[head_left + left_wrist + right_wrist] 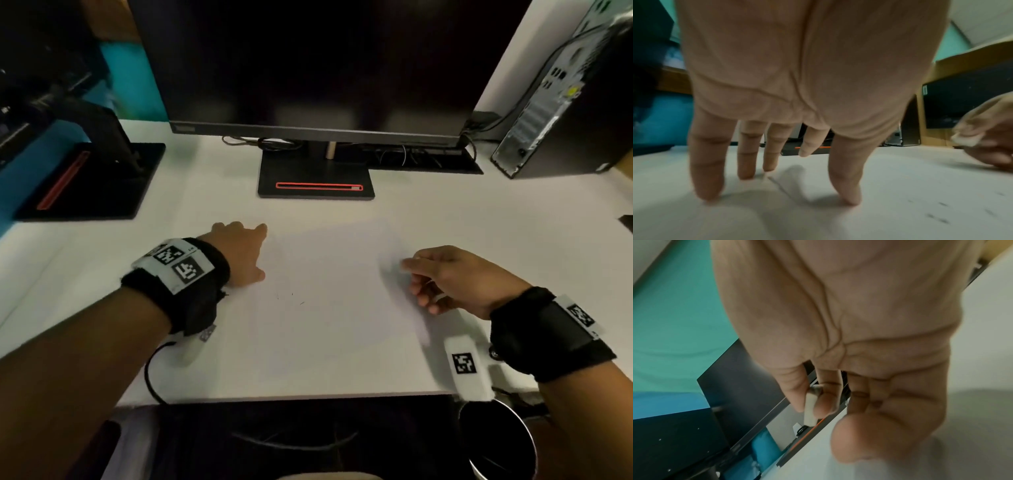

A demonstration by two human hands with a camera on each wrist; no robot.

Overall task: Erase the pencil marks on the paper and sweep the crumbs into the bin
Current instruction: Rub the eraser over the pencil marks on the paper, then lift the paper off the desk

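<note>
A white, matte tabletop [479,219] carries a dark flat-screen monitor [308,68] on a black rectangular stand with a red-edged slot [317,178] along its far edge, and a black computer tower [565,113] at the far right corner. A thin white sheet of paper [335,281] lies flat in the middle of the tabletop, nearer the front edge, its long axis running slantwise from front left to far right; its outline is faint against the white surface. A few short dark pencil marks [291,297] sit on the paper's left part.

The left hand [239,253] lies on the paper's left edge with straight, spread fingers [707,162]; the wrist view shows the fingertips touching the surface. The pencil marks lie just beside its thumb, toward the front edge.

The right hand [459,277] is over the paper's right side, well apart from the marks. Its thumb and fingers [826,402] pinch a small off-white rectangular eraser [810,407], a smooth block with a greyed, worn end; its long axis runs along the fingers that hold it.

A round black bin with a shiny metal rim [507,442] stands below the tabletop's front right corner. Whether crumbs lie on the paper cannot be told.
</note>
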